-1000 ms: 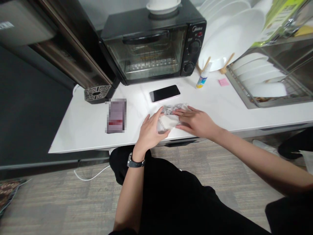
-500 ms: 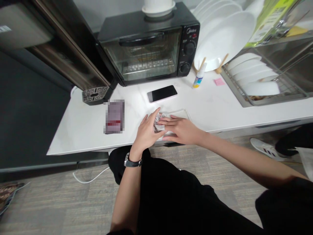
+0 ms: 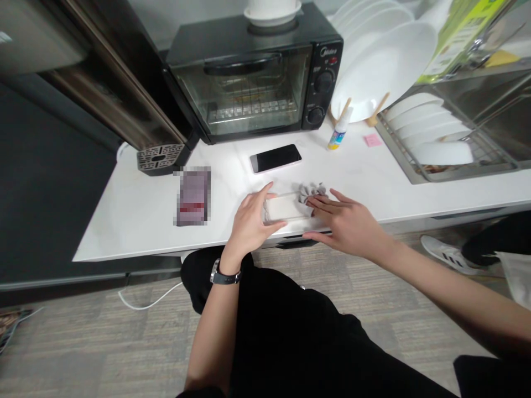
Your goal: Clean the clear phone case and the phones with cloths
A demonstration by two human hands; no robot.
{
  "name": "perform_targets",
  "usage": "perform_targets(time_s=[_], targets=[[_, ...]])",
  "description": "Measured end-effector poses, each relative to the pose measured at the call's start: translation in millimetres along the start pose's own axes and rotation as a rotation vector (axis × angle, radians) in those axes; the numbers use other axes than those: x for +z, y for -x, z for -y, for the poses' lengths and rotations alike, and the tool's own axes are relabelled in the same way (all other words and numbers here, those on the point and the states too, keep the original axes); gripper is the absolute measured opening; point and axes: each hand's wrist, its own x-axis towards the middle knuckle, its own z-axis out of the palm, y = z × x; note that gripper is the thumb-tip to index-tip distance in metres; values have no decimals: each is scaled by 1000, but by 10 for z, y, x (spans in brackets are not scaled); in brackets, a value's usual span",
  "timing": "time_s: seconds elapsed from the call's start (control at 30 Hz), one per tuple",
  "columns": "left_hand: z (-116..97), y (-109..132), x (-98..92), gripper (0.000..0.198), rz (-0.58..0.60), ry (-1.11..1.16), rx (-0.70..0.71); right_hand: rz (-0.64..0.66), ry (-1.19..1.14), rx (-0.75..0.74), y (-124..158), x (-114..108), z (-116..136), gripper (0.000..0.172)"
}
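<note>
A clear phone case lies flat near the front edge of the white counter. My left hand grips its left end between thumb and fingers. My right hand sits at the case's right end, its outstretched fingertips pressing a bunched grey cloth against the case's far right corner. A black smartphone lies screen up just behind the case, apart from both hands.
A black toaster oven with a white bowl on top stands at the back. A small spray bottle, a pink note, stacked white plates and a dish rack are to the right. A drip tray and a blurred flat item are to the left.
My right hand has slid the grey cloth from the case's left part to its far right corner, which uncovers the clear case. My left hand has stayed at the left end.
</note>
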Motion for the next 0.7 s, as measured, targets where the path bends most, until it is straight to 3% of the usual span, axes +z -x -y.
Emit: perform_targets(time_s=[0.23, 0.37, 0.5, 0.7], targets=[[27, -10, -29, 97, 22, 35, 42, 83, -350, -234, -398, 252, 128, 59], [63, -2, -36, 94, 7, 43, 45, 80, -300, -277, -596, 371, 55, 57], [58, 7, -13, 99, -1, 15, 16, 44, -179, -255, -476, 324, -104, 64], [-22, 0, 9, 97, -20, -20, -19, 22, -55, -112, -11, 67, -325, 64]])
